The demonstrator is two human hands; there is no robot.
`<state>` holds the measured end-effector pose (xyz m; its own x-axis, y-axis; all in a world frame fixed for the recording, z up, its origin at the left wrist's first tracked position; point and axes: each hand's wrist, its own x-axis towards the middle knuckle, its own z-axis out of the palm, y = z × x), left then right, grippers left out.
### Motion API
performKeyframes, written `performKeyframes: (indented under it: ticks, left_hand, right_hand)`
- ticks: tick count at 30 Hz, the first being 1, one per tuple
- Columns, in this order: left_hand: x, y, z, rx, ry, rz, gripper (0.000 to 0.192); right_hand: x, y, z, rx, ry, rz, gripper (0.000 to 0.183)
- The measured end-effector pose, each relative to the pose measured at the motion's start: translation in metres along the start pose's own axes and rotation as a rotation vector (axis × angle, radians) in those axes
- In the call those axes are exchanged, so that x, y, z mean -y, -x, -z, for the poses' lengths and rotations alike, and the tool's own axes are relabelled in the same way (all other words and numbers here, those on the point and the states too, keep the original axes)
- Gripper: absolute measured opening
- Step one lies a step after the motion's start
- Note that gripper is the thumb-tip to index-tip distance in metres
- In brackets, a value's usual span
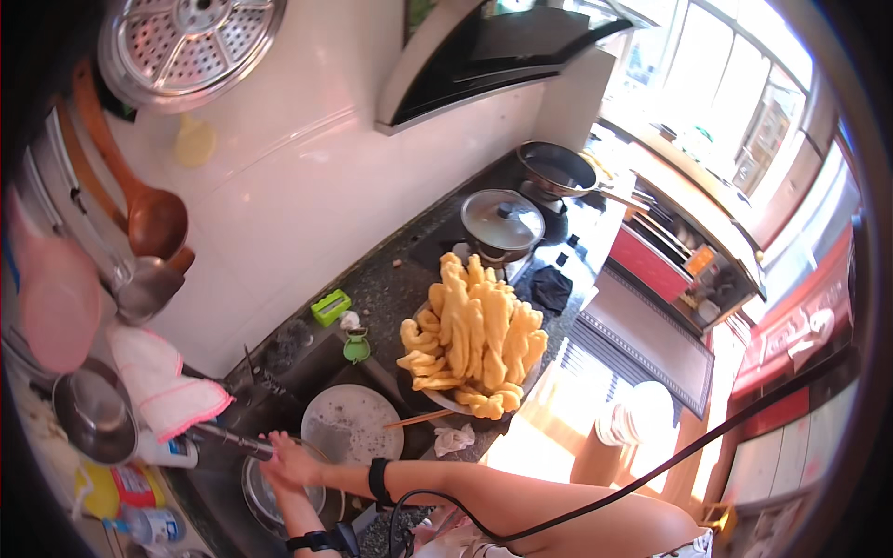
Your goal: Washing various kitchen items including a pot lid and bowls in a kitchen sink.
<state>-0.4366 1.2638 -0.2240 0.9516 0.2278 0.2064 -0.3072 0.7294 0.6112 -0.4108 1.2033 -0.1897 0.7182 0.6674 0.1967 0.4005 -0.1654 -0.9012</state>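
Note:
Beside the end of the metal faucet [234, 441] my right hand [298, 462] and my left hand [276, 478] are pressed together, the right one overlapping the left. Their fingers are partly hidden, and no object shows between them. Under them in the dark sink [223, 499] is a round metal and glass vessel [257, 496]. A large white plate with suds [354, 424] lies close by in the sink. A chopstick [418, 418] reaches over that plate's edge. Fried dough twists [481, 335] are piled high on a plate at the sink's far side. Both wrists wear black bands.
A lidded pot [502, 222] and a frying pan [557, 169] stand on the stove. A crumpled tissue [453, 440] and a green sharpener-like item [331, 307] lie on the counter. Ladles [157, 223] and a pink-edged cloth [164, 383] hang at left, above bottles [150, 524]. A black cable crosses my arm.

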Motion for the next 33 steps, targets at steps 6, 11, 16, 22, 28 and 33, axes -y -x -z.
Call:
performKeyframes:
  ticks: [6,11,16,22,28,33]
  left_hand:
    - [0.035,-0.023,-0.033,-0.521,0.075,0.170,0.045]
    - [0.008,0.005,0.069,-0.196,0.252,0.105,0.043]
    - [0.017,-0.026,-0.062,-0.394,-0.125,0.009,0.037]
    - [-0.012,-0.031,-0.058,-0.724,-0.093,0.204,0.034]
    - [0.048,-0.046,-0.016,-0.506,-0.140,0.321,0.044]
    - [-0.003,-0.013,-0.060,-0.562,-0.399,0.382,0.046]
  right_hand:
    - [-0.041,-0.046,0.056,-0.009,-0.045,-0.338,0.052]
    - [0.024,-0.017,0.015,0.237,0.032,-0.273,0.057]
    - [-0.007,-0.037,0.057,-0.010,0.010,-0.343,0.043]
    - [-0.027,-0.033,0.025,-0.211,-0.376,-0.255,0.031]
    - [-0.131,-0.045,0.010,-0.194,-0.573,-0.269,0.039]
    - [-0.015,-0.030,0.080,-0.064,-0.355,-0.299,0.038]
